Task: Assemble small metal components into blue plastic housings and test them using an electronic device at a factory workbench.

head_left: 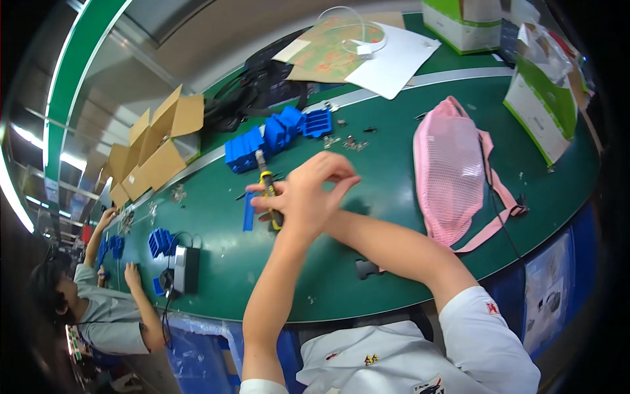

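My forearms cross, the left one over the right. My left hand is closed, with thumb and fingertips pinched together; anything between them is too small to make out. Partly hidden behind the left wrist, my right hand grips a screwdriver with a yellow and black handle, its metal end pointing away from me. Beside those fingers is a narrow blue plastic strip. Just beyond stand several blue slotted blocks, and another blue slotted block is near small metal parts.
A pink mesh pouch with a strap lies at right on the green table. White-and-green boxes stand at far right. Papers and a cable are at the back, open cardboard boxes at left. Another person works at left.
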Tool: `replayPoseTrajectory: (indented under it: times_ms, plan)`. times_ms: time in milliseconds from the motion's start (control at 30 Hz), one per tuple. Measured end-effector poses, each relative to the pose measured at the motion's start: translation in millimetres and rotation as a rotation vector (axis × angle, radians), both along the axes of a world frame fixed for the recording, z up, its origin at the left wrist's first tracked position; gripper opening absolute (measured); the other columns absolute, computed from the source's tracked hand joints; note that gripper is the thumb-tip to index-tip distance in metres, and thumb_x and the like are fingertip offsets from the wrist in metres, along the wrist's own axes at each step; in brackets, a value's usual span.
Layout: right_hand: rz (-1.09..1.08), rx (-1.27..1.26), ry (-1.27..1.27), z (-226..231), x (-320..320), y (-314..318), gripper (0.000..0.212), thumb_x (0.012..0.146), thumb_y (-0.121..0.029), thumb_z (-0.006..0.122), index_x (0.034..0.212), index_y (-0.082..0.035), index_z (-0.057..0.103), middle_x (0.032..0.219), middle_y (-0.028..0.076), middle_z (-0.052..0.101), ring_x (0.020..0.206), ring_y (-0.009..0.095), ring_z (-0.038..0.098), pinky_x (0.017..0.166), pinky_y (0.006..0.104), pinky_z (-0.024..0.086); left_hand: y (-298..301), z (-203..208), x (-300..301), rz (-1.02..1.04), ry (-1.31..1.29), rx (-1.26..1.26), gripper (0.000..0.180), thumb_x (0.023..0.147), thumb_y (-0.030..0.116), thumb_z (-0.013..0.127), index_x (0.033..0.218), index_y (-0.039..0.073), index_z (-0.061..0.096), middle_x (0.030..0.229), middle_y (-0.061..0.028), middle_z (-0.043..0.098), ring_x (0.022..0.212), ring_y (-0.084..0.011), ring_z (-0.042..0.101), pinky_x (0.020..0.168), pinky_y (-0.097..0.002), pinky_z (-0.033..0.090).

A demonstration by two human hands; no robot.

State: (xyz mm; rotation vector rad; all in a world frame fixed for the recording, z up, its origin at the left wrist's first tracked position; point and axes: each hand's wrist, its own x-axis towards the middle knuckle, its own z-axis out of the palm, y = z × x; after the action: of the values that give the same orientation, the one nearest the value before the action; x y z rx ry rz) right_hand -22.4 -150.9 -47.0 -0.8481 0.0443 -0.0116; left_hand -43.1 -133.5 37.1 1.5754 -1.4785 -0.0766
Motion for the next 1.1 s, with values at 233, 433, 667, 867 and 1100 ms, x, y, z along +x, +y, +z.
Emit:
replayPoseTrajectory:
  times_ms: [233,433,667,867,1100]
  plan:
    - [-0.063,0.069,-0.065,5,2,-3,0.045,0.088,-0.008,0.064,0.13,-0.006,0.05,0.102,0.003,0.057,0.096,0.014,0.06,0.085,0.0375,0.054,136,10,64,0.498,0.474,-0.239,0.013,0.079,-0.012,0.064,0.091,-0.006,0.063,0.093,-0.0074,0.063,0.082,-0.0162,0.064,0.076,-0.0259,0.052]
    - [-0.117,0.076,-0.069,0,1,-3,0.038,0.083,-0.001,0.065,0.119,-0.002,0.052,0.101,0.005,0.05,0.095,0.017,0.06,0.088,0.0381,0.055,149,-33,90,0.525,0.648,-0.324,0.011,0.079,-0.008,0.067,0.09,-0.005,0.068,0.088,-0.0067,0.065,0.078,-0.0123,0.061,0.072,-0.0227,0.05]
    - [-0.107,-0.017,-0.091,5,-4,-2,0.041,0.083,0.001,0.063,0.121,-0.001,0.05,0.104,0.006,0.052,0.099,0.019,0.061,0.092,0.0384,0.053,156,-46,90,0.478,0.475,-0.195,0.01,0.08,-0.005,0.066,0.091,-0.005,0.069,0.088,-0.0074,0.066,0.078,-0.0118,0.062,0.071,-0.0228,0.049]
    - [-0.1,-0.011,-0.08,11,-4,-3,0.042,0.08,0.002,0.066,0.119,0.0,0.051,0.108,0.008,0.045,0.099,0.021,0.06,0.09,0.0381,0.054,158,-40,87,0.501,0.438,-0.16,0.011,0.078,-0.003,0.067,0.088,-0.003,0.071,0.083,-0.0079,0.067,0.074,-0.0128,0.062,0.069,-0.0238,0.049]
    - [-0.08,0.007,-0.111,6,-3,-3,0.042,0.081,0.001,0.065,0.12,-0.001,0.051,0.105,0.007,0.049,0.099,0.02,0.06,0.09,0.0376,0.053,160,-41,86,0.469,0.374,-0.12,0.013,0.076,-0.003,0.068,0.088,-0.002,0.071,0.081,-0.0081,0.067,0.073,-0.0131,0.062,0.067,-0.0244,0.049]
